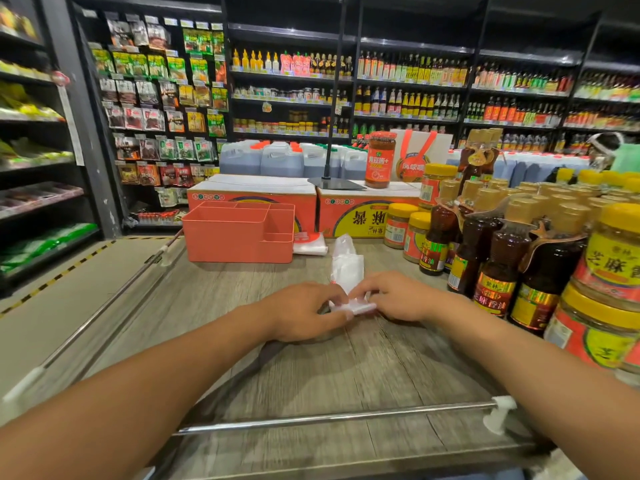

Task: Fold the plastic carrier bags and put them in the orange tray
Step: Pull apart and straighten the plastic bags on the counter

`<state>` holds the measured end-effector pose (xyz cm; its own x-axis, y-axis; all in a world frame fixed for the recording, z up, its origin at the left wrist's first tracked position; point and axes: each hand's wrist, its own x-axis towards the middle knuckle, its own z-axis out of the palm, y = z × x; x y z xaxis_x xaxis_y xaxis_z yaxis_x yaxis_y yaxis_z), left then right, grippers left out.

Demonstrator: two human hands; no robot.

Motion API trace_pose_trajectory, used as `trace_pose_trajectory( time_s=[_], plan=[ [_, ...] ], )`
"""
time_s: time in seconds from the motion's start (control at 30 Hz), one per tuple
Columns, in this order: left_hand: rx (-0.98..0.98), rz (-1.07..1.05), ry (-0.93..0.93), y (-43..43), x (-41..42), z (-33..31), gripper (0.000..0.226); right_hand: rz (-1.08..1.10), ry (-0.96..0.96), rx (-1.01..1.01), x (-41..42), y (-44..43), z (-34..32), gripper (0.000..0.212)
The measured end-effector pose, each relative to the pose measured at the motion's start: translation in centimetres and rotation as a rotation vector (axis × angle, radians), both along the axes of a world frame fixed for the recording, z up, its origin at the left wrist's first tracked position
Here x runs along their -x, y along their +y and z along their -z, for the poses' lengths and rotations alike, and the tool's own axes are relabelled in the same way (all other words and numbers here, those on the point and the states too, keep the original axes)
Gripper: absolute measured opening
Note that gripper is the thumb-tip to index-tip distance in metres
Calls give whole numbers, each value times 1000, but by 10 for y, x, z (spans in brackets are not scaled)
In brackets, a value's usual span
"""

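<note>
White plastic carrier bag (346, 268), folded to a narrow strip, lies on the counter (346, 368) in front of the orange tray (239, 237), left hand (304, 311) and right hand (398, 296) both pinching its near end mid-fold; another white bag (310, 244) waits beside the tray, which seemingly holds none yet.

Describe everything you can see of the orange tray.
The orange tray looks like smooth plastic: a boxy, open-topped organiser split by walls into several compartments. It stands upright on the wooden table, far left, in front of printed cartons. A white bag lies right beside its right end.
</note>
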<state>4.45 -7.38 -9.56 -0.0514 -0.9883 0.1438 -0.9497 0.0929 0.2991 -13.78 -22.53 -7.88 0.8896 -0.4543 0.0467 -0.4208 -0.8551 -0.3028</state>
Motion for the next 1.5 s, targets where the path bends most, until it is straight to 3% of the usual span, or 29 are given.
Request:
trace_pose_trajectory(
  time_s=[0.1,0.23,0.33,0.37,0.43,0.5,0.67,0.77,0.9,1.0,1.07,1.23,1.5],
  plan=[
    [24,-33,157,3,3,-3,47,-27,94,3,9,2,-7,43],
    [-3,-48,223,5,3,-4,40,-31,-5,59,8,6,1,19],
    [40,-42,198,4,-4,0,55,45,-91,111,2,1,9,59],
    [77,-46,154,2,-7,2,50,44,-99,112,1,-1,12,58],
    [135,-53,110,-2,-12,4,31,12,-101,101,0,2,12,31],
    [155,-56,130,-3,-15,4,21,-11,-133,88,-1,7,10,30],
    [152,-114,194,-4,-14,7,15,27,-232,-64,-4,6,11,17],
    [134,-139,220,-7,-15,9,14,62,-331,-310,-4,5,14,9],
    [127,-137,246,-7,-14,9,15,111,-415,-548,-9,5,16,26],
    [120,-146,307,-7,-15,9,16,127,-466,-638,-10,7,16,6],
    [116,-154,363,-7,-15,10,15,129,-474,-677,-12,9,15,5],
    [102,-191,379,-9,-11,9,15,230,-391,-393,-16,7,19,19],
    [76,-229,389,-5,-5,4,27,198,-419,-439,-16,11,17,17]
  ],
)
